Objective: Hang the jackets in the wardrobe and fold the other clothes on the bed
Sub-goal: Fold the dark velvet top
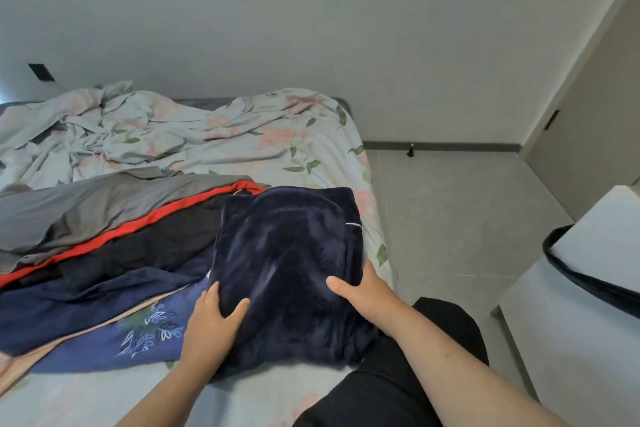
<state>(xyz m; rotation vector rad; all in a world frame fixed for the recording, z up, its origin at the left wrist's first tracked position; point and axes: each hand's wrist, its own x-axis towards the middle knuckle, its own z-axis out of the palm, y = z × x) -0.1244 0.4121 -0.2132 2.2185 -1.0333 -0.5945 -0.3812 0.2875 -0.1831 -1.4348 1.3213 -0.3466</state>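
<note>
Left hand (211,319) grips the near edge of a folded navy fleece garment (287,253), right hand (363,291) clasps its right side (thumbs on top), bed (311,135) beneath.

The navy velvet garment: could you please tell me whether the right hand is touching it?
Touching. The head view shows the right hand holding the navy velvet garment at its right edge, thumb pressed on top, fingers hidden behind it.

The dark blue garment (287,253) looks soft, fuzzy and a bit shiny. The flowery bed sheet (304,135) is thin, matt cloth. The floor (450,218) is smooth.
</note>
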